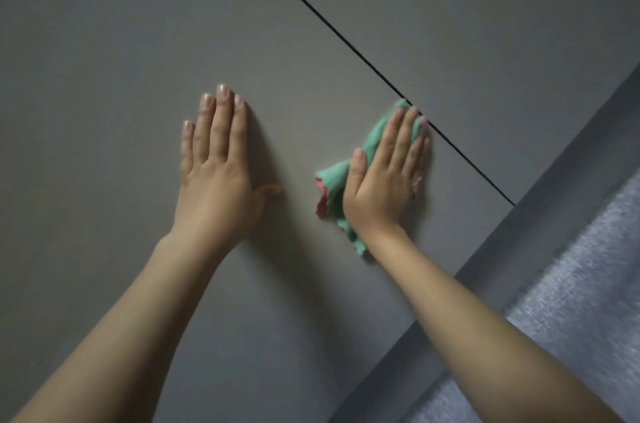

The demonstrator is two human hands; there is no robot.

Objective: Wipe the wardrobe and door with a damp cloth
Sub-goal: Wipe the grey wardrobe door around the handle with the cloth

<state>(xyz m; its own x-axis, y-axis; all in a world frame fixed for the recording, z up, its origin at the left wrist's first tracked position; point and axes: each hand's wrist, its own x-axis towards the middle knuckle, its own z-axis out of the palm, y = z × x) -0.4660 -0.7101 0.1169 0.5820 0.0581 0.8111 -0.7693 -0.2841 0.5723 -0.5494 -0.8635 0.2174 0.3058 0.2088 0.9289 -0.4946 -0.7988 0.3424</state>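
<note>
I have both hands flat on a grey wardrobe panel (138, 59). My right hand (384, 176) presses the green cloth (334, 190) against the panel with straight fingers, nothing curled round it; the cloth sits right beside the dark seam (346, 40) that splits this panel from the next one (502, 24), my fingertips (414, 112) almost touching that line. A pink edge of the cloth pokes out at the thumb side, and a green tail hangs past my wrist.

My left hand (216, 163) lies open and bare on the same panel, well apart from the cloth. I judge it is there to brace me and steady the panel while the other hand rubs — a flat palm spreads pressure evenly, which suits wiping a smooth face.

Near the panel's lower edge a darker grey strip (540, 201) runs along, and beyond it something pale and textured (571, 318), blurred, which I cannot identify.

Much is hidden: most of the cloth is under my palm, so I cannot tell how it is folded or how damp it is. No handle, hinge or panel corner shows, and I cannot say whether these 2 panels are wardrobe or door — or how much is already wiped.
</note>
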